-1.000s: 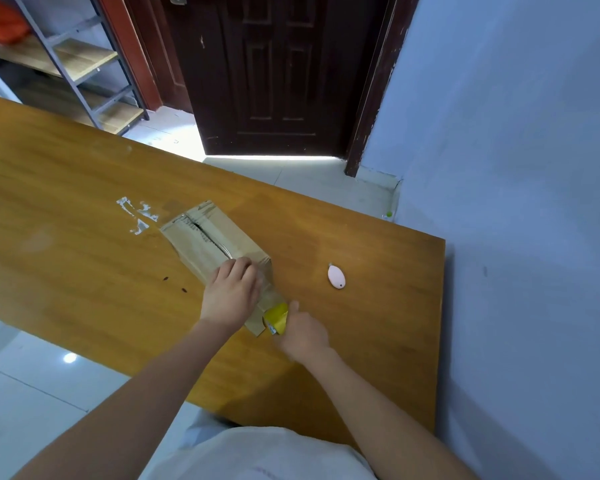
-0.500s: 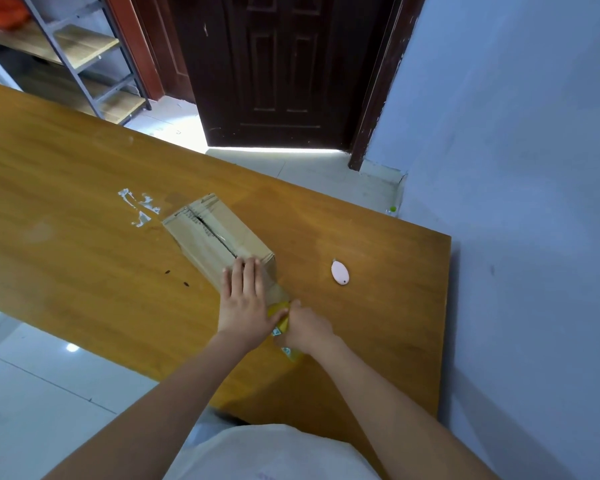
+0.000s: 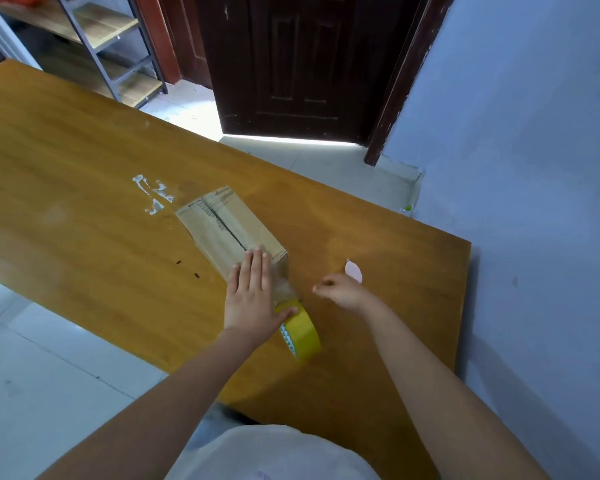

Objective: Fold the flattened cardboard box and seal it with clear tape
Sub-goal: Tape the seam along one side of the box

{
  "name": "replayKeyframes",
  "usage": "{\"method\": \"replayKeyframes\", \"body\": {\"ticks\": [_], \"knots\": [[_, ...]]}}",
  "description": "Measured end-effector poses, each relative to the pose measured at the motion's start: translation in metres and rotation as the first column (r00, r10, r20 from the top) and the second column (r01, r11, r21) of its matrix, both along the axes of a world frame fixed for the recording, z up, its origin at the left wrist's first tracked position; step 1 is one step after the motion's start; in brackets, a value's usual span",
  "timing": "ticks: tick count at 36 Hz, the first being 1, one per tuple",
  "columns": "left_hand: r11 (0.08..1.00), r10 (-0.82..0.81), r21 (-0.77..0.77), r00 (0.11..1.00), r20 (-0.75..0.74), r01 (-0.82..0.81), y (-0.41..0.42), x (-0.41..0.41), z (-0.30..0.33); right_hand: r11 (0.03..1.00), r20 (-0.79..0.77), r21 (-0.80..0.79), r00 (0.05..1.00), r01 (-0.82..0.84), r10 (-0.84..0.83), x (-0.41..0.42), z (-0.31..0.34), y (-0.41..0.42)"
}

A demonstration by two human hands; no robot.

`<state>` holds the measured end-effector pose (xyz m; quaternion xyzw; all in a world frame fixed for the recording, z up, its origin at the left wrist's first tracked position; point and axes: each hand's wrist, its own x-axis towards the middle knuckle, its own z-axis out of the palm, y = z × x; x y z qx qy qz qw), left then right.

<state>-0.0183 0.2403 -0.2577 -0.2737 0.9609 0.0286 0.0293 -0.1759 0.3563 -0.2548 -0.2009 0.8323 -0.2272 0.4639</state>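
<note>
Several other things are seen around the box (image 3: 229, 230): white tape scraps (image 3: 153, 195) are stuck to the table (image 3: 66, 202) just beyond its far corner, at about 10 o'clock from it, two dark specks (image 3: 187, 268) are scattered at its 8 o'clock, and a small pink oval (image 3: 354, 271) is laid at its 3 o'clock, partly hidden behind the right hand (image 3: 343, 291). A dark door (image 3: 291, 57) and a shelf rack (image 3: 97, 39) are placed beyond the table.

The box is set at mid-table, folded, its top seam left dark and open along most of its length. Its near end is covered by the left hand (image 3: 253, 296), which is laid flat with straight fingers pressed together on clear tape. The tape roll (image 3: 300, 329) is stood on edge at 5 o'clock from that hand, touched by the thumb. The right hand is held apart from the box at 3 o'clock, fingers curled; whether anything is pinched cannot be told.
</note>
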Motion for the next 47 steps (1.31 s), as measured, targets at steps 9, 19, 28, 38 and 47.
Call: {"method": "replayKeyframes", "body": {"ticks": [9, 19, 28, 38, 47], "knots": [[0.999, 0.013, 0.042, 0.996, 0.087, -0.017, 0.001, -0.001, 0.01, 0.939, -0.404, 0.135, 0.883, 0.316, -0.239, -0.041, -0.034, 0.003], [0.999, -0.01, 0.034, 0.995, 0.103, 0.007, 0.002, -0.002, 0.01, 0.956, -0.574, 0.252, 0.819, 0.149, 0.024, -0.028, -0.057, 0.011], [0.999, -0.008, 0.031, 0.999, 0.045, 0.007, 0.001, -0.003, 0.003, 0.922, -0.317, -0.341, 0.901, 0.184, -0.297, -0.013, -0.01, 0.013], [1.0, -0.009, -0.02, 1.0, 0.028, 0.01, -0.001, 0.0, -0.003, 0.907, -0.227, -0.393, 0.972, -0.155, 0.068, 0.029, 0.023, -0.001], [1.0, -0.023, -0.02, 1.0, 0.015, 0.023, -0.001, 0.0, -0.001, 0.9, -0.244, -0.357, 0.955, -0.251, 0.169, 0.031, 0.019, -0.012]]}}
